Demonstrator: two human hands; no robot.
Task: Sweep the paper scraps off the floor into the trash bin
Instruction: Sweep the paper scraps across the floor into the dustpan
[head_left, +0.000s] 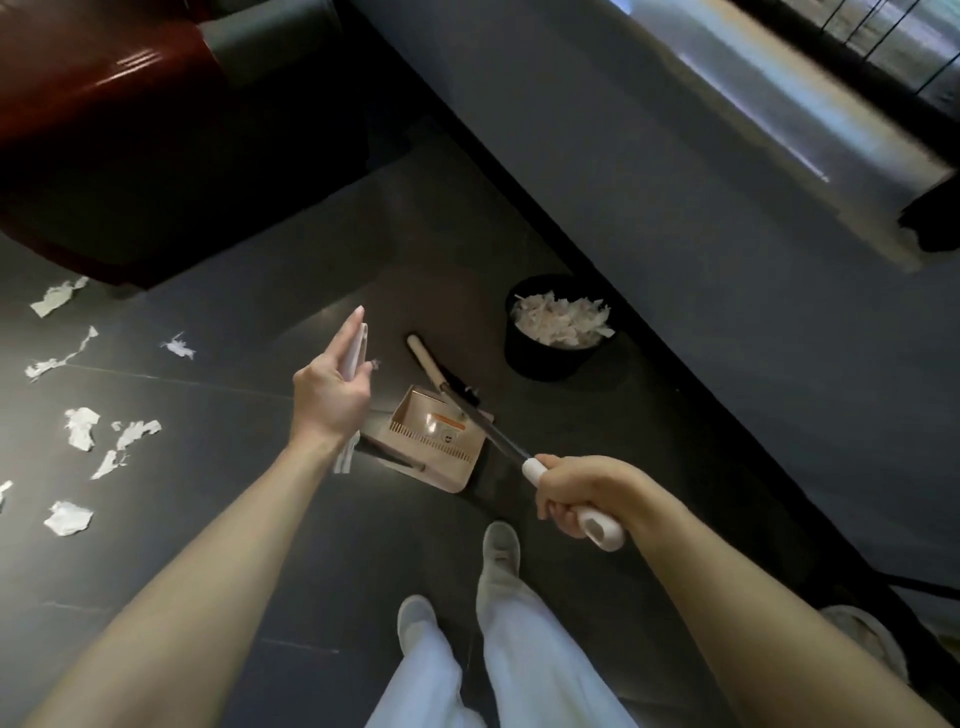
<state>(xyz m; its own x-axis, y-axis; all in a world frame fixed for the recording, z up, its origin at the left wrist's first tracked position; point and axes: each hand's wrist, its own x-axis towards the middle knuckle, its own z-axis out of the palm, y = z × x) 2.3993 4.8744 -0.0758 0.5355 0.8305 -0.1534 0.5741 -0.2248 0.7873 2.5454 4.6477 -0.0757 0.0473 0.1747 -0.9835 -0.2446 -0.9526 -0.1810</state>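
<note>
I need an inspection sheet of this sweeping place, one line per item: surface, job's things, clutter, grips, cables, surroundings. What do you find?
Surface: dark glossy tiled floor.
Job's things: torn white paper scraps lie on the floor at left; round black trash bin already holds scraps; beige plastic dustpan stands near the bin.
Clutter: white-handled tool behind the dustpan, kind unclear.
Grips: left hand holds a slim white handle; right hand grips the white end of a long pole running to the dustpan.
Cables: nothing seen.
Surroundings: dark red glossy furniture upper left; grey wall at right.
</note>
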